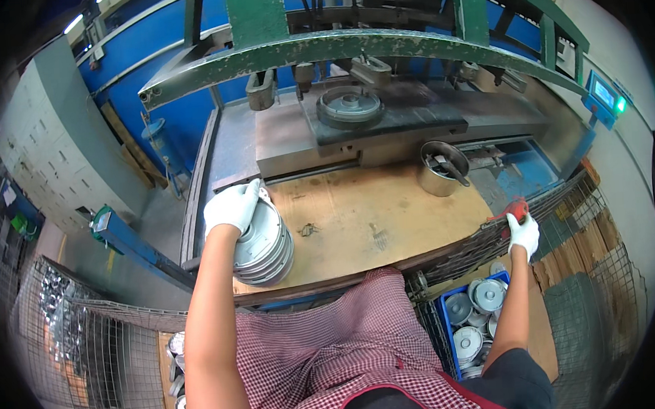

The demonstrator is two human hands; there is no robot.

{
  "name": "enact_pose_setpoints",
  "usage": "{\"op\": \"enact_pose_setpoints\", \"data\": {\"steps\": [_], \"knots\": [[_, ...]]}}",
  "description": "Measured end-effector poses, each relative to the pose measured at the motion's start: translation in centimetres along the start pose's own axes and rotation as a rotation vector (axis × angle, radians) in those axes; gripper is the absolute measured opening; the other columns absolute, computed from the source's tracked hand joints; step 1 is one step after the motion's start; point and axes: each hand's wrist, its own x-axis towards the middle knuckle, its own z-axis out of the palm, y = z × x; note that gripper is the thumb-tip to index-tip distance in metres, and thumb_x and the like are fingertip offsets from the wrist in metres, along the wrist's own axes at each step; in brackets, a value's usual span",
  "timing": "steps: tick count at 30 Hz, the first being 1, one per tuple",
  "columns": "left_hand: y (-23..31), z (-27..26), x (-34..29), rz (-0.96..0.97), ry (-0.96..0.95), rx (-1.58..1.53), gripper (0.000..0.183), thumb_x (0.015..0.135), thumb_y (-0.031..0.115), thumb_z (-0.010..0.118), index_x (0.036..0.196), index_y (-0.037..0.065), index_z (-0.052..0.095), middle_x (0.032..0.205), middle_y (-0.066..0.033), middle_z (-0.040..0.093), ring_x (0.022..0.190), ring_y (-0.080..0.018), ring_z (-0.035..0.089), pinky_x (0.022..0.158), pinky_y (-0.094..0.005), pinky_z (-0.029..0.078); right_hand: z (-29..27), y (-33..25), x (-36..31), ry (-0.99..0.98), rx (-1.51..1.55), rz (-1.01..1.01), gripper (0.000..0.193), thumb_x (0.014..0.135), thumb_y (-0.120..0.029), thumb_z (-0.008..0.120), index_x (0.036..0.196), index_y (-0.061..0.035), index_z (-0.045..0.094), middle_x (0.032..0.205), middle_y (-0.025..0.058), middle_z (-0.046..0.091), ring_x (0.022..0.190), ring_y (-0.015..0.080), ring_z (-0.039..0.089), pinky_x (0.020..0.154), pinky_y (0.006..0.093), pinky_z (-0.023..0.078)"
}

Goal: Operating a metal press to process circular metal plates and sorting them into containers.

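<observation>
Touching stacked round metal discs

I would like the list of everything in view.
Green-painted metal machine frame: 1, green, top.
Round metal part: 1, grey, upper centre.
Flat rectangular board: 1, tan, centre.
Round metal discs: one stack, silver, board's left.
Cylindrical metal pot: 1, brownish, board's right.
Rectangular plastic crate: 1, blue, lower right.
Loose round metal parts: several, silver, in crate and lower left.
Tall metal cabinet: 1, grey, left.
Screen panel: 1, blue, right.
Small red object, kind unclear: 1, red, right.
Checked cloth apron: 1, red-white, bottom centre.
Gloved left grip: 1, white, on discs.
Gloved right grip: 1, white, at red object.
Forearms: 2, bare, lower edge.
</observation>
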Motion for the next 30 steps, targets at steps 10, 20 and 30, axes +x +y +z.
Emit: {"op": "enact_pose_setpoints", "data": {"steps": [10,20,30], "knots": [[-0.4,0.3,0.1,0.028,-0.018,-0.082,0.054,0.095,0.053,0.035,0.113,0.014,0.067,0.112,-0.0149,0.065,0.106,-0.0332,0.06,0.093,-0.0371,0.044,2.2,-15.6,-8.5,-0.101,0.816,-0.456,0.022,0.085,-0.015,0.069,0.103,-0.0013,0.069,0.098,0.0116,0.069,0.092,0.0196,0.065,0.085,0.0313,0.049],[-0.6,0.7,0.3,0.012,0.003,-0.076,0.053,0.095,0.051,0.034,0.101,0.013,0.071,0.11,-0.0117,0.067,0.104,-0.0303,0.062,0.091,-0.0399,0.046,0.5,-42.6,-12.8,-0.471,0.296,-1.015,0.053,0.083,-0.055,0.058,0.12,-0.0167,0.064,0.117,0.0171,0.063,0.106,0.0344,0.061,0.091,0.0409,0.046],[-0.9,1.0,0.9,0.012,-0.05,-0.047,0.05,0.095,0.05,0.032,0.102,0.019,0.07,0.109,-0.0118,0.067,0.103,-0.0309,0.062,0.089,-0.0384,0.046,-2.2,-37.5,-14.3,-0.245,0.547,-1.211,0.031,0.083,-0.037,0.063,0.088,-0.007,0.07,0.091,0.0168,0.067,0.083,0.0368,0.064,0.075,0.0413,0.049]]}}
